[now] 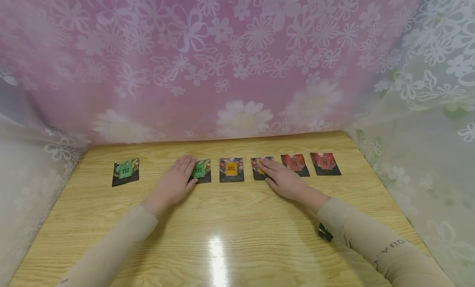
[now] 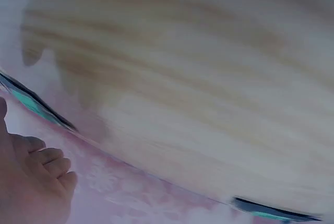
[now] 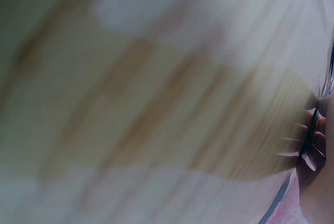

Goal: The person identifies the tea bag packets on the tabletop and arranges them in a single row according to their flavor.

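Note:
Several flat packets lie in a row near the table's back edge. My left hand (image 1: 172, 184), fingers straight, rests at the left side of the second green-labelled packet (image 1: 200, 171) and covers part of it. My right hand (image 1: 285, 179) lies with extended fingers over the right part of an orange-labelled packet (image 1: 257, 171). Between the hands is another orange-labelled packet (image 1: 231, 170), untouched. The left wrist view shows the left hand (image 2: 36, 182) beside a green packet's edge (image 2: 36, 106). In the right wrist view, the right hand (image 3: 317, 169) is at a packet's dark edge, partly cut off.
One green-labelled packet (image 1: 125, 172) lies at the far left. Two red-labelled packets, one inner (image 1: 295, 165) and one outer (image 1: 325, 163), are on the right. A small black item (image 1: 325, 232) is partly under the right sleeve. Flowered curtains (image 1: 237, 64) border the wooden table (image 1: 178, 245).

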Demonstrator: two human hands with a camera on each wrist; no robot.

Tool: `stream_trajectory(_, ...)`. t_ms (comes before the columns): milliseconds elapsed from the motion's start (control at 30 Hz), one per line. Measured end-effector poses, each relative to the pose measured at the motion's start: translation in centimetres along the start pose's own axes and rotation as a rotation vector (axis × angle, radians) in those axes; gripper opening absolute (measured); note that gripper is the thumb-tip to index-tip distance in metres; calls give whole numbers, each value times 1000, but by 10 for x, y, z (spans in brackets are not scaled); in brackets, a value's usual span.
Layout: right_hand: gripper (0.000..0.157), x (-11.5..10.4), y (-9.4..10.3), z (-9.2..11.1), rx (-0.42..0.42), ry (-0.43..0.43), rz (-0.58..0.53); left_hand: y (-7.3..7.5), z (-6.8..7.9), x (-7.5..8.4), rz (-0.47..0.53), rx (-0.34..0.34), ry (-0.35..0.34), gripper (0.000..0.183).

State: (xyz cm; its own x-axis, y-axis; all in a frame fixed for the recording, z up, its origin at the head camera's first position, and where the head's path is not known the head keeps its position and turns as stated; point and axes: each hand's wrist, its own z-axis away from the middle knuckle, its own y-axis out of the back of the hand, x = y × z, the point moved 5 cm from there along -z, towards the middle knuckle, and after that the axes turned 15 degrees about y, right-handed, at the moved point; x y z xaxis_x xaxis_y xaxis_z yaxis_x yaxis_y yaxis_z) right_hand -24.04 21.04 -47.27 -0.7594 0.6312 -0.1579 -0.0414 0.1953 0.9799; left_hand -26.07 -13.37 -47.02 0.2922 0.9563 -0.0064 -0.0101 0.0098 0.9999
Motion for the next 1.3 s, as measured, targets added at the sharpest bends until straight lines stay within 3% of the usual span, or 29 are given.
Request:
stream_trajectory(267,59,0,0,-1,-8,-6,4,2,13,-50,28,67,51,70)
stream_trajectory(567,58,0,0,-1,1,-1,8,10,34,-100,1,23,166,70)
stream_trajectory(1000,58,-1,-1,1,10,5,-2,-6,50,-171,83,-49,255,69)
stream_trajectory(1133,58,-1,-1,0,22,13,5,-6,52,-184,76,-44,271,67)
stream_trajectory(1300,58,0,0,1,13,3,-1,-7,50,-190,68,-72,263,67)
